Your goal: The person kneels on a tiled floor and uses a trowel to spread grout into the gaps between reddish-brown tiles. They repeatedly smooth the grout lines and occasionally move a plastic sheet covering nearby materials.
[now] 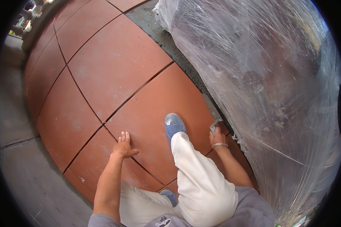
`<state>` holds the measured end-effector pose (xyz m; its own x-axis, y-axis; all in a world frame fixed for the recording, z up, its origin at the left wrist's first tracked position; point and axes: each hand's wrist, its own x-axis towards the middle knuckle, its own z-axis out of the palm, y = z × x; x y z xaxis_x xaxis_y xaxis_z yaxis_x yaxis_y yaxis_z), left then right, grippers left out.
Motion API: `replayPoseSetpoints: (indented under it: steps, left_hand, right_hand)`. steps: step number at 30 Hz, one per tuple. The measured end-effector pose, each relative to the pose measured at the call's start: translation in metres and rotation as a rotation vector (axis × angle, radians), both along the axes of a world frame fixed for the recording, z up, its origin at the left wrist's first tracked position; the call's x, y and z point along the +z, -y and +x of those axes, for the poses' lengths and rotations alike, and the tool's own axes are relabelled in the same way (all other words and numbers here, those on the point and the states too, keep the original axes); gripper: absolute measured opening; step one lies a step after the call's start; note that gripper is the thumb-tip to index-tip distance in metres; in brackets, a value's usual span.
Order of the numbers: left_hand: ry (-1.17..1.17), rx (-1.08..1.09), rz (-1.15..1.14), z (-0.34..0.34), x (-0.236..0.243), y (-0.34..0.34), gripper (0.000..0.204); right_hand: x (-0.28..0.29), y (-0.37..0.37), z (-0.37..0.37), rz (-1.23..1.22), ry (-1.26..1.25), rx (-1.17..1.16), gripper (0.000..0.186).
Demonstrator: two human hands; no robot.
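Note:
My left hand (124,146) rests on the terracotta-coloured floor tile (159,102), fingers spread close to the joint on its left side. On the tile's right edge, my right hand (218,137) is closed round a trowel (215,125). Its grey neck shows above the fingers, while the handle is hidden in the fist. A lighter grey flat piece, which looks like the blade, lies along the gap beside the tile. One blue shoe (174,125) stands on this same tile between my hands.
Clear plastic sheeting (254,75) wraps a bulky stack along the right. Wet grey mortar (178,53) runs between it and the tiles. More square tiles (113,60) with dark open joints extend ahead and left. A grey concrete surface (34,181) borders them on the left.

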<state>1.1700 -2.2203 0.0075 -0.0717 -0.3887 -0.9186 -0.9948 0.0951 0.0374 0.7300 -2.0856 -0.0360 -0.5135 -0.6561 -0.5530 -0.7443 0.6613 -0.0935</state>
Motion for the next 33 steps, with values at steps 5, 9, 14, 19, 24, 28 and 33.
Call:
replayPoseSetpoints:
  steps: [5,9,14,19,24,28,33]
  left_hand:
    - [-0.038,0.022,-0.015,0.002,0.005,-0.001,0.115]
    - [-0.073,0.065,-0.011,0.0,0.02,0.015,0.101]
    - [-0.079,0.305,0.059,0.01,0.027,0.103,0.084]
    - [-0.15,0.331,-0.442,0.022,0.01,0.214,0.091]
    - [-0.007,0.358,-0.223,0.01,-0.007,0.295,0.107]
    - [0.084,0.335,-0.12,0.001,-0.002,0.299,0.116]
    - [0.109,0.326,-0.056,0.002,0.004,0.309,0.118]
  right_hand:
    - [0.024,0.16,0.061,-0.194,0.208,0.138,0.052]
    - [0.04,0.292,0.1,-0.218,0.178,0.182,0.042]
    - [0.049,0.434,0.145,-0.201,0.17,0.21,0.038]
    - [0.059,0.566,0.186,-0.113,0.161,0.287,0.043]
    - [0.056,0.67,0.219,-0.053,0.163,0.37,0.048]
    - [0.058,0.708,0.236,-0.005,0.174,0.358,0.049]
    - [0.071,0.719,0.236,0.037,0.13,0.375,0.044]
